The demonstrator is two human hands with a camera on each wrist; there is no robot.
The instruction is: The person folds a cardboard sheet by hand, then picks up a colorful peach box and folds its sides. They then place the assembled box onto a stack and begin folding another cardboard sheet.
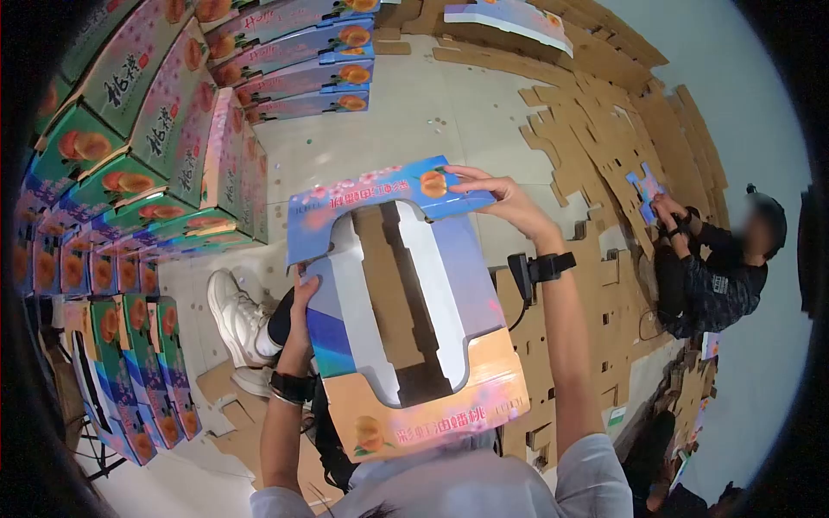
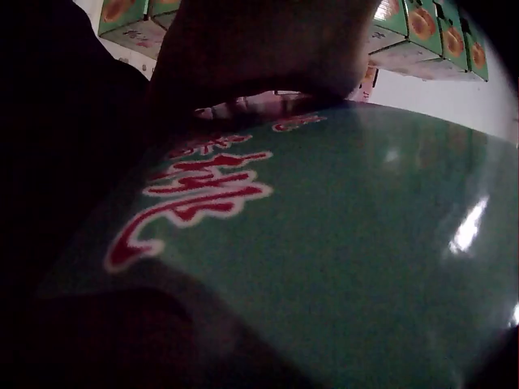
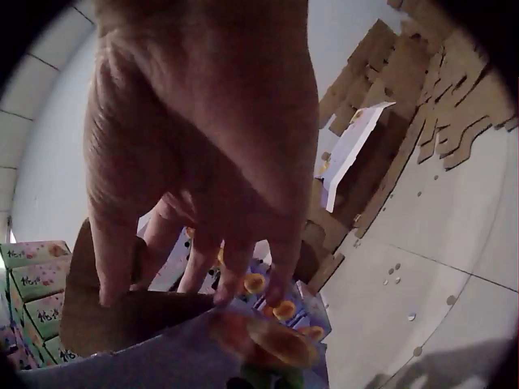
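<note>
A printed cardboard peach box with a large cutout in its upper face is held in front of the body. Through the cutout, white inner flaps and a bare brown strip show. My left hand grips the box's left side, its thumb at the edge and its other fingers hidden. In the left wrist view, the hand lies against a green panel with red lettering. At the far right corner my right hand pinches the blue end. The right wrist view shows the right fingers curled over a cardboard edge.
Stacked peach boxes rise at the left, with more boxes below them. Flat brown cardboard sheets cover the floor at the right. Another person sits there holding a small printed piece. A white shoe is near the box.
</note>
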